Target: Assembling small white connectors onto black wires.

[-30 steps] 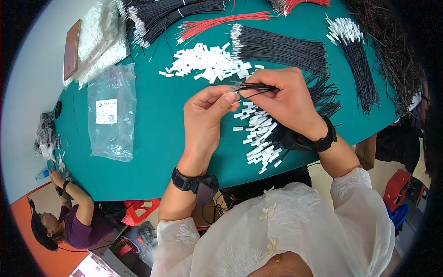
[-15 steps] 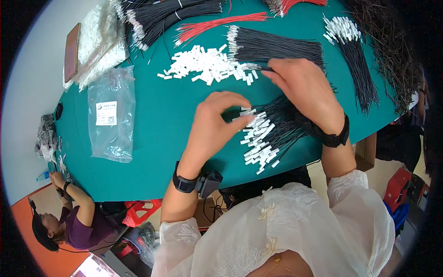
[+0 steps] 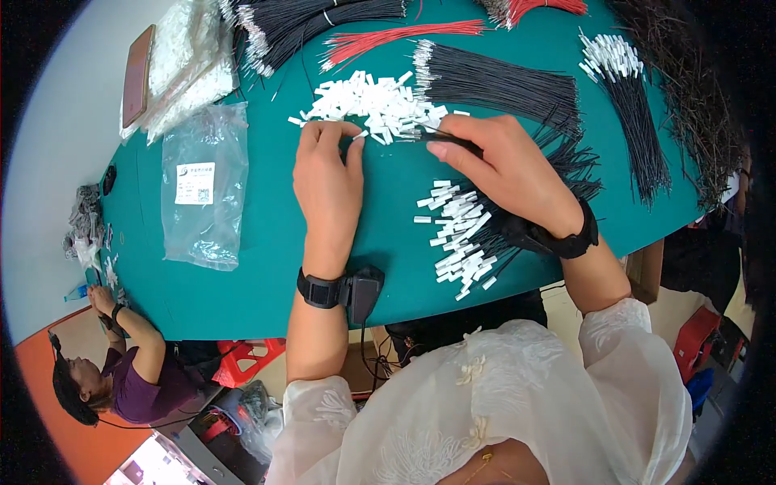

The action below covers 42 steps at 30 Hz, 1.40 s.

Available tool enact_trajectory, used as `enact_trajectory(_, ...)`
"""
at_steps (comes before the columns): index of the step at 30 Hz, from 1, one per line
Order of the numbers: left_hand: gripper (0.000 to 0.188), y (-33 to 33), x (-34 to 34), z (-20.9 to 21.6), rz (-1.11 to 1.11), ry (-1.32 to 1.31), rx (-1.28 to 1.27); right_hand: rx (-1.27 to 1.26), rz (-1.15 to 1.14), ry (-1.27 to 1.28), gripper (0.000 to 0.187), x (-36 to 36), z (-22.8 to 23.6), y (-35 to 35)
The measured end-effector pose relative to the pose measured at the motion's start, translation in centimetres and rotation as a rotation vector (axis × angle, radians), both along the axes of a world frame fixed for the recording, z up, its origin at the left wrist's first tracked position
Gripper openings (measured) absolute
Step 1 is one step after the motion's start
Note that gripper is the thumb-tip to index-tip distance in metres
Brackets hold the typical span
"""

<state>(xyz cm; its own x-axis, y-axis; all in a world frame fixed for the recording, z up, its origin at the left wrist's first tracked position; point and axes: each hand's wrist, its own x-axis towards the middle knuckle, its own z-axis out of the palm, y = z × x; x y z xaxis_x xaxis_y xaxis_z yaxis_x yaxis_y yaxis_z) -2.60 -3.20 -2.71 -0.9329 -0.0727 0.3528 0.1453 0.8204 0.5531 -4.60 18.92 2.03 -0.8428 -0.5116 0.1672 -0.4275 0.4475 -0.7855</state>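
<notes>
My left hand (image 3: 330, 174) is at the left edge of a loose pile of small white sleeves (image 3: 364, 101). Its thumb and forefinger close on a white sleeve (image 3: 363, 134). My right hand (image 3: 505, 153) grips a few black wires (image 3: 453, 139), whose bare silvery ends point left at the pile's lower edge. Below that hand lies a fan of black wires with white sleeves on their ends (image 3: 461, 230), partly hidden under my right wrist. Behind it are more black wires, and beyond the pile lies a neat bundle of black wires (image 3: 501, 81) with pale tips.
Red wires (image 3: 396, 39) and black wire bundles (image 3: 323, 20) lie at the back. At right are a white-tipped bundle (image 3: 626, 105) and a dark tangled heap (image 3: 679, 89). A clear plastic bag (image 3: 206, 226) lies left on the green table (image 3: 275, 283). Another person (image 3: 133, 372) sits far left.
My left hand has left the sleeved wire ends and moved up and left to the loose pile. My right hand has shifted slightly left and down, still gripping wires. The view has shifted a little.
</notes>
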Motion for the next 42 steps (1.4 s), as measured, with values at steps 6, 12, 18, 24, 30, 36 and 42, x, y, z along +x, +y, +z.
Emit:
enact_trajectory(6,0.011,2.2,1.2,2.0,-0.106,-0.172,0.766,-0.142,0.061,-0.217,0.024,-0.2,-0.5,0.1)
enact_trajectory(12,0.01,2.8,1.8,2.2,-0.172,-0.245,1.058,-0.219,0.059,-0.407,0.027,-0.4,-0.1,0.3)
enact_trajectory(18,0.009,2.9,2.2,2.7,-0.142,-0.252,1.017,-0.256,0.058,-0.4,0.027,-0.3,-0.2,0.1)
enact_trajectory(24,0.008,2.9,2.3,2.6,-0.129,-0.255,1.007,-0.29,0.008,-0.349,0.019,-0.2,-0.1,0.0)
enact_trajectory(30,0.008,3.2,2.5,2.4,-0.18,-0.232,1.014,-0.213,-0.065,-0.271,0.014,-0.2,0.1,0.5)
enact_trajectory(36,0.008,3.3,2.6,2.4,-0.217,-0.232,1.045,-0.267,-0.075,-0.248,0.015,0.2,0.3,0.6)
enact_trajectory(42,0.008,3.4,2.6,2.6,-0.226,-0.221,1.071,-0.281,-0.072,-0.201,0.015,0.3,0.7,0.6)
